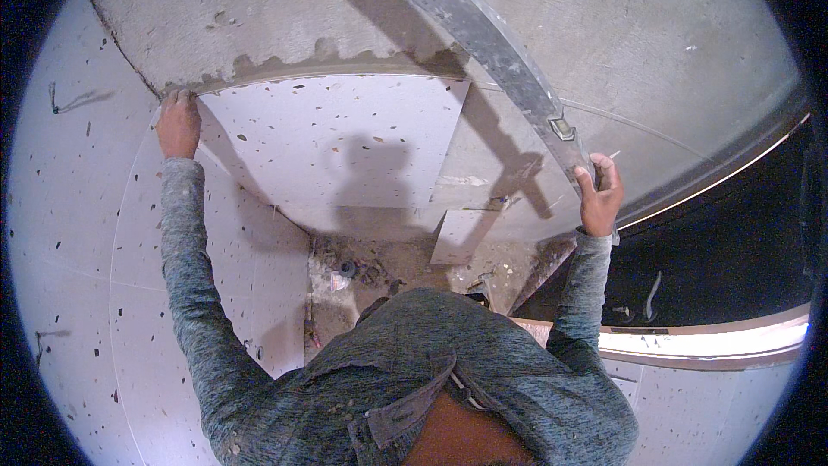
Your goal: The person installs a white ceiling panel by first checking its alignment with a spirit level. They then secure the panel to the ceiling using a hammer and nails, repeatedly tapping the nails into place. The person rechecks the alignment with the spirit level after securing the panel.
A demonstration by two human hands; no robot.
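- We face a rough grey cement wall (285, 9), partly clad in white speckled tiles; a tiled side wall (69, 233) runs down our left.
- Count: one large speckled tile (336, 142) on the cement wall, one small cut tile piece (461, 236) leaning below it, one long metal level (483, 43), two hands.
- Left hand (178, 123) rests at the large tile's upper left corner, fingers curled over its top edge where a ragged line of mortar shows.
- Right hand (599, 194) is closed around the lower end of the level, fingers wrapped, thumb up.
- The level's long axis runs diagonally, from upper centre down to the right hand; its vial sits just above the grip. It lies against bare cement, right of the large tile.
- The tile's right edge stops short of the level; bare cement lies between them.
- Below, a debris-strewn floor patch (371, 272) sits between the walls; a dark opening (724, 250) lies to our right.
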